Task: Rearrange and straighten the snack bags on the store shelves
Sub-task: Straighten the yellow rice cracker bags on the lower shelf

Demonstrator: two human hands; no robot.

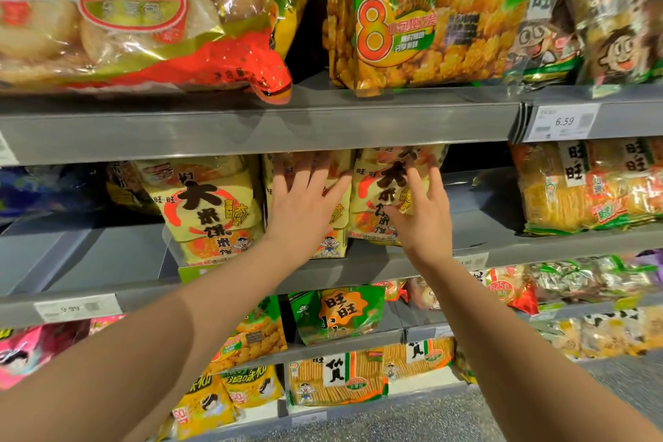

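A head-worn view of a store's snack aisle, where a person is reaching both bare arms toward the middle shelf (107, 255). 3 yellow rice cracker bags are standing in a row at its front: the left bag (211, 212), the middle bag (333, 240) and the right bag (376, 187), each just beside its neighbour. The left hand (305, 204) is lying flat on the face of the middle bag, fingers straight and spread, gripping nothing. The right hand (419, 219) is pressing on the front of the right bag with fingers extended and fanned. It does not appear to be pinching the wrapper, though the thumb is partly hidden. The step in hand is probably squaring these 2 bags. Doing it well likely means pushing with flat palms rather than fingertips, so the crackers inside are not getting crushed. Both bags should be eased back evenly until their faces are lining up with the left bag, upright, labels facing out. The upper shelf (251, 133) is carrying 1 red-and-gold cracker bag (143, 11), 1 green bag (430, 11) marked 8, and at least 2 more bags at the right edge. 2 readable price tags are showing: 6.59 (563, 122) and 9.99 (75, 307). Lower shelves are holding more bags, too blurred to count.
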